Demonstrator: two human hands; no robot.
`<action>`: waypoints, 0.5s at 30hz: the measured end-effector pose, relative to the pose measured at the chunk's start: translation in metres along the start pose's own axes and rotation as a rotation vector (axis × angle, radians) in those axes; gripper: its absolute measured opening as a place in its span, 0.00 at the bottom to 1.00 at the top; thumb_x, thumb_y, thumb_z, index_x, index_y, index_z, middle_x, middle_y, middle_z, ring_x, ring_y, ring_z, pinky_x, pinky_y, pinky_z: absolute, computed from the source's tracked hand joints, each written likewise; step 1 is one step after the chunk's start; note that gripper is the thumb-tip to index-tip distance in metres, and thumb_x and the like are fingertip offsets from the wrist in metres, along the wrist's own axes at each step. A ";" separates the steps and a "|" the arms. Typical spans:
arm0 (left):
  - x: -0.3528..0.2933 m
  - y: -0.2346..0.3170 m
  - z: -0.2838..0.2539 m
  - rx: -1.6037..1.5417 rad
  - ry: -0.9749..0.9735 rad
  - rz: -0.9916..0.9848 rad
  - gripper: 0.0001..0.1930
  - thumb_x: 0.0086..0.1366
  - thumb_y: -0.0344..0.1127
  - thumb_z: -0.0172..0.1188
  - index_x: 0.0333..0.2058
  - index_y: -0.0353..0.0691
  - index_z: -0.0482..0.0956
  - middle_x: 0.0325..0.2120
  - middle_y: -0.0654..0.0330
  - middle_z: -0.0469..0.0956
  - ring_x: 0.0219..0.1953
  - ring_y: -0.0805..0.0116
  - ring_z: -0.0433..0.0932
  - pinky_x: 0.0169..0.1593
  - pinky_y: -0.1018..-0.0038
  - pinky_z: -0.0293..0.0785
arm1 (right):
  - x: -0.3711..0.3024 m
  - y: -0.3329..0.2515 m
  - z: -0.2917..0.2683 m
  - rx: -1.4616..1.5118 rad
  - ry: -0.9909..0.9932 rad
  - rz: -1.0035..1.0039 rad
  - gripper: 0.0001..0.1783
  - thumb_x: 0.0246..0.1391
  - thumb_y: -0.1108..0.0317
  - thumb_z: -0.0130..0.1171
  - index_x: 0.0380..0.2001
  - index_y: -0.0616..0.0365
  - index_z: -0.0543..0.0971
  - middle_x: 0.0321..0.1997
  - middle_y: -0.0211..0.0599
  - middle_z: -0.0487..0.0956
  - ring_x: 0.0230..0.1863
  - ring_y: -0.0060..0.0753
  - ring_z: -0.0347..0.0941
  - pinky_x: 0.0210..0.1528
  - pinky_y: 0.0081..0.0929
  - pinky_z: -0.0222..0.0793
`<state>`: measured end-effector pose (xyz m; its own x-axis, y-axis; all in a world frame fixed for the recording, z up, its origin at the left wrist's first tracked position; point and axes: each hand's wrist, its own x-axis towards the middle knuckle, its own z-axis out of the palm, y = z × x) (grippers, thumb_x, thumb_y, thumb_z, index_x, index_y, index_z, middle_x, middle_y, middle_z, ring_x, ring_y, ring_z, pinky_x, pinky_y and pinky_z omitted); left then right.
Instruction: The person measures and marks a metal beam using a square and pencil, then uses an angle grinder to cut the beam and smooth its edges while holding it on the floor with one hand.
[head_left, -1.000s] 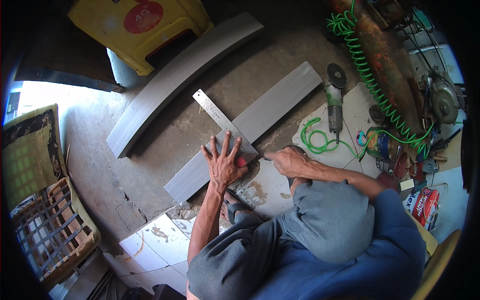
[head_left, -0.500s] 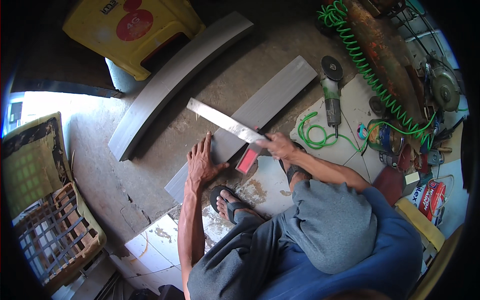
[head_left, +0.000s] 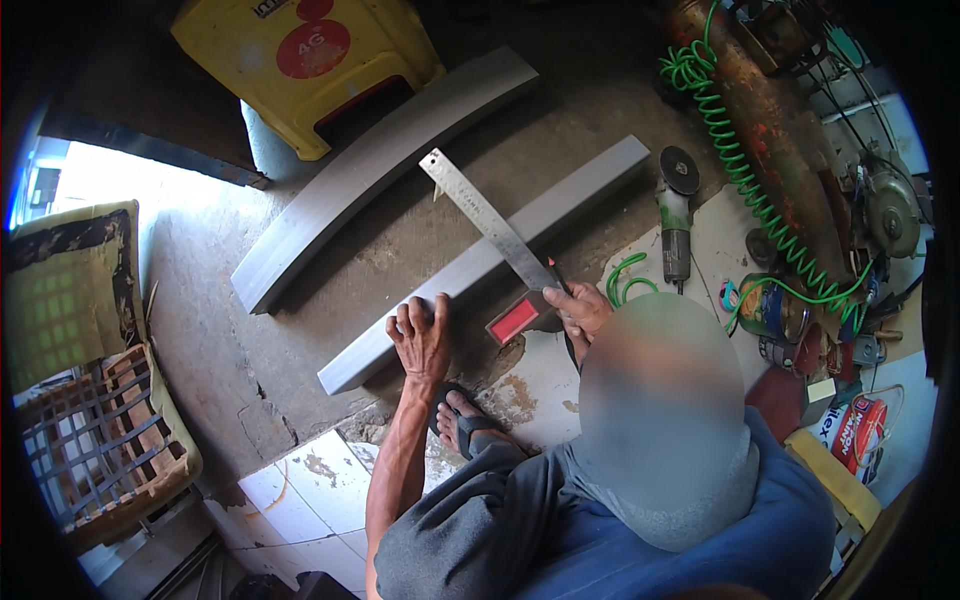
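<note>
Head view, left hand: The left hand [head_left: 422, 340] is near the middle of the frame. Its fingers are bent and a little apart, with the tips on the straight grey bar [head_left: 465, 277]; whether they grip it or only press, I cannot tell.
Straight bar: It lies slantwise on the floor [head_left: 290, 350], from left of the lower middle up toward the upper right.
Right hand: The right hand [head_left: 583, 312], right of the middle, has its fingers closed on the corner of the metal square [head_left: 490, 225]. A dark thin stick, like a pencil [head_left: 558, 278], is at the same fingers. A blurred patch hides the wrist.
Metal square: Its blade crosses over the bar; if it touches, I cannot tell. The red handle [head_left: 515, 321] is apart from the bar's near edge.
Nearby: The curved grey bar [head_left: 385, 160] is in the upper middle, the angle grinder [head_left: 676, 220] at the upper right.
Risk at the square: Because the handle is not against the edge, the blade could sit crooked. One hand carrying two things may let the pencil slip.
Risk at the bar: If the left fingers press unevenly, the bar might roll or shift.
</note>
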<state>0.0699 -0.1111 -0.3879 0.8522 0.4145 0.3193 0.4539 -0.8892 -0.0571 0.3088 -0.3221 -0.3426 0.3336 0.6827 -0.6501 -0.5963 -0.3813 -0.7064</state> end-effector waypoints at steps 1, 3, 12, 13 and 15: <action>-0.003 0.003 -0.006 -0.042 -0.040 -0.012 0.34 0.54 0.37 0.71 0.62 0.56 0.73 0.56 0.50 0.67 0.61 0.49 0.65 0.64 0.47 0.56 | 0.000 0.004 0.005 0.045 -0.031 0.044 0.18 0.64 0.48 0.67 0.38 0.51 0.78 0.16 0.11 0.60 0.13 0.08 0.53 0.15 0.15 0.54; -0.004 0.008 -0.022 -0.179 -0.070 -0.080 0.31 0.53 0.32 0.69 0.58 0.53 0.77 0.55 0.52 0.69 0.59 0.50 0.66 0.65 0.49 0.57 | 0.000 0.013 0.017 0.085 -0.122 0.045 0.18 0.65 0.48 0.66 0.40 0.51 0.77 0.17 0.11 0.60 0.14 0.08 0.53 0.15 0.15 0.54; 0.042 -0.009 -0.074 -0.797 -0.322 -0.276 0.30 0.61 0.42 0.66 0.62 0.45 0.75 0.63 0.47 0.68 0.63 0.43 0.67 0.68 0.46 0.57 | 0.011 0.028 0.059 0.053 -0.201 0.096 0.18 0.67 0.50 0.64 0.39 0.52 0.75 0.20 0.15 0.62 0.15 0.10 0.56 0.14 0.16 0.56; 0.043 -0.003 -0.074 -0.684 -0.330 -0.153 0.35 0.60 0.49 0.68 0.65 0.46 0.73 0.65 0.45 0.66 0.66 0.42 0.65 0.69 0.46 0.56 | 0.014 0.028 0.061 0.090 -0.210 0.105 0.18 0.67 0.50 0.64 0.37 0.52 0.74 0.20 0.15 0.62 0.15 0.10 0.56 0.14 0.16 0.56; 0.050 0.009 -0.070 -0.535 -0.378 0.012 0.53 0.52 0.68 0.72 0.72 0.50 0.65 0.70 0.42 0.61 0.71 0.39 0.60 0.73 0.44 0.50 | 0.018 0.027 0.063 0.127 -0.217 0.111 0.18 0.67 0.50 0.64 0.35 0.51 0.72 0.20 0.16 0.62 0.15 0.10 0.57 0.14 0.16 0.56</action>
<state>0.0980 -0.1119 -0.3067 0.9335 0.3565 -0.0381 0.3344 -0.8275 0.4509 0.2528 -0.2808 -0.3563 0.1050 0.7639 -0.6368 -0.7115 -0.3896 -0.5847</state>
